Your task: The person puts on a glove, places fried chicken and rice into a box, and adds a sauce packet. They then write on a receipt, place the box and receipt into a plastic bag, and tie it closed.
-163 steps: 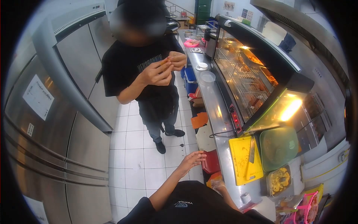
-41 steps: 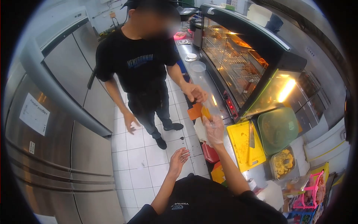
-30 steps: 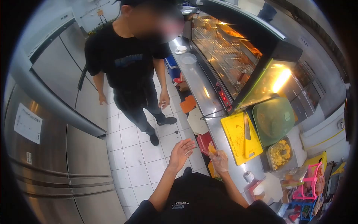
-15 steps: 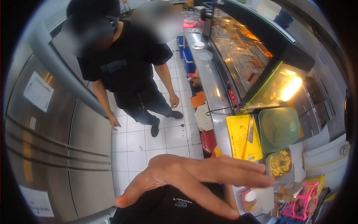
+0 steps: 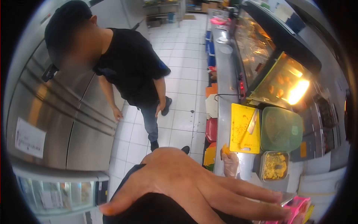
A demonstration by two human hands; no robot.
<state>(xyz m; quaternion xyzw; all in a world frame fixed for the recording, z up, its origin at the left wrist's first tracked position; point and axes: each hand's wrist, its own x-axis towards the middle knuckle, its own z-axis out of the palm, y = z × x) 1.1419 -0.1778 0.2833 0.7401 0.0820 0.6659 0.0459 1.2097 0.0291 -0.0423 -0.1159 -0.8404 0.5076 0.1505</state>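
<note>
Close to the camera, my bare left hand (image 5: 179, 179) spans the lower view, fingers stretched out to the right and thumb pointing left. It is open and holds nothing visible. Behind it, at the counter's edge, my right hand (image 5: 231, 164) wears a clear plastic glove and is closed on a small orange piece of food (image 5: 225, 149). Just beyond lies a yellow cutting board (image 5: 238, 115) with crumbs and a knife (image 5: 251, 125). A metal tray (image 5: 275, 167) of yellow chopped food sits right of the gloved hand.
A green-lidded container (image 5: 282, 128) stands beside the board. Farther up is a lit glass warming cabinet (image 5: 257, 48). A person in black (image 5: 130, 67) stands on the tiled floor at left, near steel refrigerators (image 5: 89, 123). A pink basket (image 5: 298, 205) is at lower right.
My view has shifted, and the gloved right hand with the orange piece now shows beyond my left hand. The left hand sits lower right. The other person appears closer, farther left.
</note>
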